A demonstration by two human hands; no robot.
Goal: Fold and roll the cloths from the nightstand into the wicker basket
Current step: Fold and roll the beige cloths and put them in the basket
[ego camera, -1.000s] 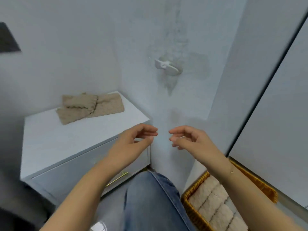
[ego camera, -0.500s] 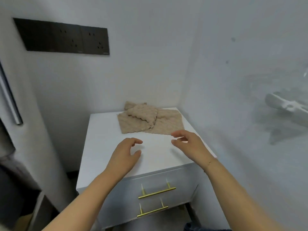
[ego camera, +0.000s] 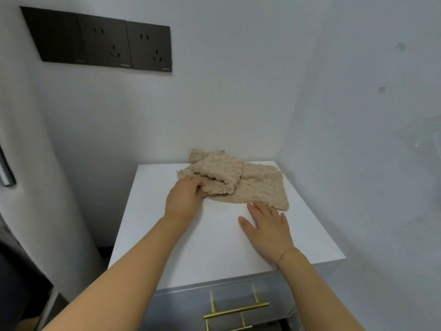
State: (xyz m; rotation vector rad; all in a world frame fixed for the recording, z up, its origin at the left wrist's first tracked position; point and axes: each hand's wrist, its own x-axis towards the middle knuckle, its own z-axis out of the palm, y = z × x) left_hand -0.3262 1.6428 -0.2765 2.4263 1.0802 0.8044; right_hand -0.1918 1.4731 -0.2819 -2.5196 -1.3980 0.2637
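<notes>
On the white nightstand (ego camera: 214,235) the beige cloths (ego camera: 238,185) lie heaped toward the back right corner, a crumpled one thrown over a flatter one that spreads nearly to the right edge. The left hand (ego camera: 185,199) has its fingers curled onto the near left corner of the pile, pinching the nubbly fabric there, which looks like the start of drawing a cloth forward onto the bare top where there is space to fold it. The right hand (ego camera: 267,225) lies flat on the surface with fingers straight and spread, holding nothing, its fingertips just short of the flat cloth's front hem; I'd guess it is waiting to pin or smooth. The pile sits tight against the two walls that meet behind it, so the only free way is toward the person, over the broad empty front half. The brass drawer handles (ego camera: 236,309) show below the front edge. The wicker basket is not in sight from here.
</notes>
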